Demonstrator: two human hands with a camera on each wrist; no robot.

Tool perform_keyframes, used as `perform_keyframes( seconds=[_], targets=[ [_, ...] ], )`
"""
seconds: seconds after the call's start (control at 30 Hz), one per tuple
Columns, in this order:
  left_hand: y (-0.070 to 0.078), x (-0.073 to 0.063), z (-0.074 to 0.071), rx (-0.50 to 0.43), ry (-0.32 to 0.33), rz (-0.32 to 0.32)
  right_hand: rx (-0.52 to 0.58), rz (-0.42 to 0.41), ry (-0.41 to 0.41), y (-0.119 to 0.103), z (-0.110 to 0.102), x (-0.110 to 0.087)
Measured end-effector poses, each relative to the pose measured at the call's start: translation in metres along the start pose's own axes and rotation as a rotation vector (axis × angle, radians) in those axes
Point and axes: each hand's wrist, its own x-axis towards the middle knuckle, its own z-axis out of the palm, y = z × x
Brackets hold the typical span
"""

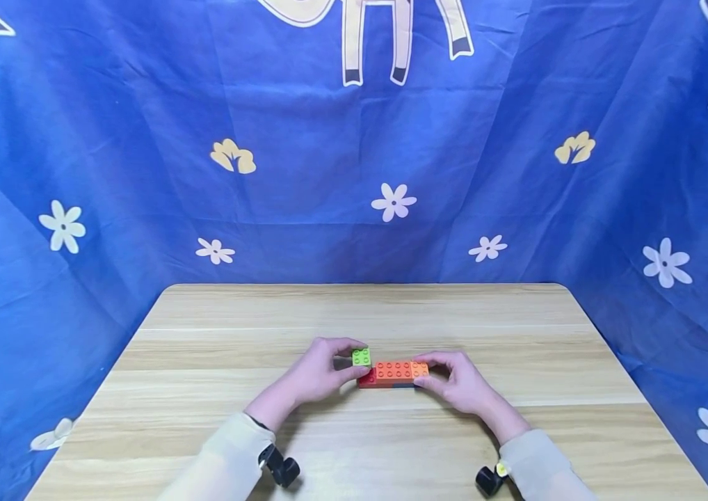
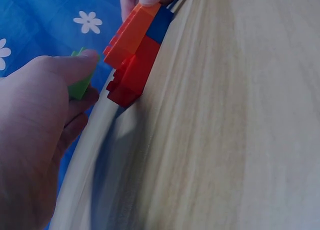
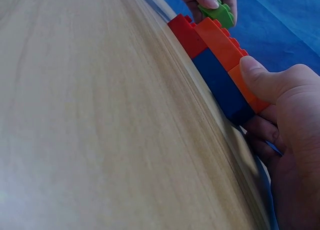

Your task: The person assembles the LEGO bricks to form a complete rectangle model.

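Between the thumb and fingers of my left hand [image 1: 318,370] is a small green toy brick [image 1: 361,357], studs up. It is held apart from the stack, close to the bare studs of a red brick [image 2: 131,80] at the stack's left end. Beside the red brick, in the bottom layer, sits a blue brick [image 3: 220,83]. A longer orange brick [image 1: 393,370] and a short lighter orange brick [image 1: 419,369] form the upper layer. My right hand [image 1: 462,384] grips the stack's right end, thumb on the near side; its fingers are partly hidden behind.
The stack stands on a wood-grain table [image 1: 235,313]. Blue cloth [image 1: 304,153] with white flowers hangs behind and at both sides. A small black camera [image 1: 282,467] is strapped to the left wrist, and another black camera [image 1: 489,480] to the right.
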Motion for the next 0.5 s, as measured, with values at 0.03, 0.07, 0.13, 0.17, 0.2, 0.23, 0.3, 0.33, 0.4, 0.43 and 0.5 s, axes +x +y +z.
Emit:
perform_keyframes(
  seconds=[0.03,0.07,0.13,0.17,0.2,0.23,0.3,0.33,0.4,0.43,0.5],
  targets=[
    [0.0000,-0.0005,0.0008,0.008,0.000,-0.002,-0.001,0.000,0.000,0.0001,0.0001,0.0000],
    [0.0001,-0.0007,0.0015,0.015,-0.001,-0.001,0.000,0.000,-0.001,0.0003,0.0001,0.0001],
    [0.0002,-0.0010,0.0028,0.021,-0.002,0.001,0.006,0.000,-0.003,0.0008,0.0001,0.0001],
    [0.0001,-0.0011,0.0036,0.028,-0.002,0.003,0.008,0.001,-0.004,0.0010,0.0001,0.0001],
    [0.0000,-0.0012,0.0043,0.035,-0.003,0.004,0.010,0.001,-0.004,0.0012,0.0000,0.0001],
    [-0.0001,-0.0013,0.0050,0.039,-0.003,0.007,0.012,-0.001,-0.004,0.0014,-0.0001,0.0002],
    [-0.0007,-0.0012,0.0065,0.062,-0.003,0.017,0.015,-0.003,-0.003,0.0016,-0.0004,0.0001],
    [-0.0008,-0.0013,0.0072,0.070,-0.004,0.019,0.014,-0.004,-0.002,0.0016,-0.0004,0.0001],
    [-0.0010,-0.0016,0.0084,0.086,-0.007,0.023,0.016,-0.005,-0.002,0.0018,-0.0005,-0.0001],
    [-0.0009,-0.0019,0.0089,0.093,-0.007,0.026,0.017,-0.004,-0.002,0.0019,-0.0005,-0.0002],
    [-0.0006,-0.0025,0.0098,0.100,-0.008,0.027,0.019,-0.003,-0.002,0.0020,-0.0003,-0.0003]
  ],
)
